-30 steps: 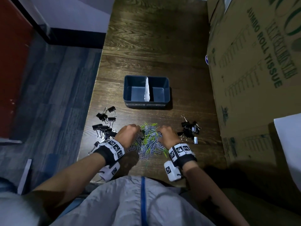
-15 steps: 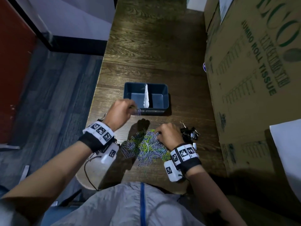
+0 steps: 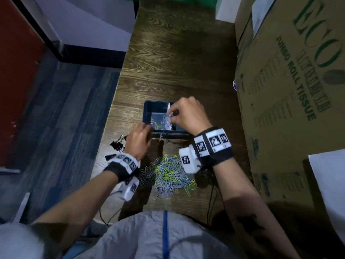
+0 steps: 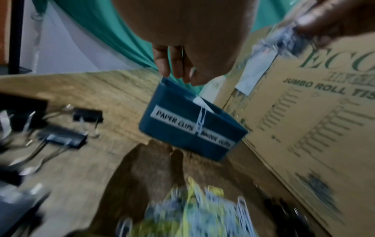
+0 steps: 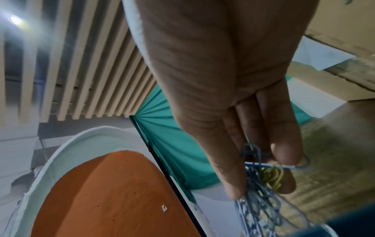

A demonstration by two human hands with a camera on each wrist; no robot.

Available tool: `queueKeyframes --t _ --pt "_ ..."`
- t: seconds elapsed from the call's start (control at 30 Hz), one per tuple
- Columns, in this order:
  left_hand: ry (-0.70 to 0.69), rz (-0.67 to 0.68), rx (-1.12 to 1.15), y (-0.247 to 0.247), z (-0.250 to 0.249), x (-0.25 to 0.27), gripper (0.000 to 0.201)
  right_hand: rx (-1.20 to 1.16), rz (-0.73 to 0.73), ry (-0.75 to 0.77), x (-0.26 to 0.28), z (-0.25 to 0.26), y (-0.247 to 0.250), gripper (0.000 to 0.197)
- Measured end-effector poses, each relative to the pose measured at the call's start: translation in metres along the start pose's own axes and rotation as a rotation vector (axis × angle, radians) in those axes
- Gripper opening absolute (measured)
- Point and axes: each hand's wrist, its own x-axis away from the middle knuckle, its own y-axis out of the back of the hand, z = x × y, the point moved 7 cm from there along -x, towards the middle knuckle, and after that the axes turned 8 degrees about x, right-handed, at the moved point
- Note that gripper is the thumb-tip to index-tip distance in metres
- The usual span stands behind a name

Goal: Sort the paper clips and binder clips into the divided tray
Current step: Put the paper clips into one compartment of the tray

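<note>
A dark blue tray (image 3: 146, 114) is sitting on the dark wood-grain worktop (image 3: 177, 62); the paper clips (image 3: 169, 174) are showing lilac and yellow-green, the binder clips (image 3: 116, 144) black.

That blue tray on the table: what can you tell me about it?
The tray is a small, dark blue, plastic-looking box, split by a white divider. Front labels: "PAPER CLIPS" on the left; the right one is blurred. One clip hangs over its front. The right hand drops clips in; the left hand is at its near corner.
</note>
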Motion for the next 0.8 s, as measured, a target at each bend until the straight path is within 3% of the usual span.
queueKeyframes --t 0.2,0.4,0.53,0.63,0.67,0.77,0.8 --pt "0.114 0.232 0.017 -0.041 0.011 0.06 0.021 0.06 -0.06 0.011 -0.053 0.017 0.006 0.017" --pt "0.262 0.394 -0.007 -0.062 0.015 0.061 0.032 0.05 0.128 -0.032 -0.057 0.002 -0.054 0.016" --pt "0.322 0.614 -0.116 -0.08 0.021 0.07 0.062 0.045 0.122 -0.087 -0.024 -0.028 -0.093 0.004" --pt "0.195 0.724 -0.239 -0.093 0.021 0.083 0.088 0.058 0.29 -0.205 0.02 -0.062 -0.149 0.007" --pt "0.131 0.732 -0.272 -0.096 0.02 0.087 0.093 0.076 0.376 -0.248 0.037 -0.073 -0.168 0.017" --pt "0.014 0.711 -0.325 -0.102 0.019 0.095 0.097 0.125 0.669 -0.308 0.09 -0.092 -0.212 0.093" --pt "0.004 0.699 -0.33 -0.104 0.02 0.095 0.093 0.136 0.713 -0.301 0.101 -0.094 -0.222 0.109"
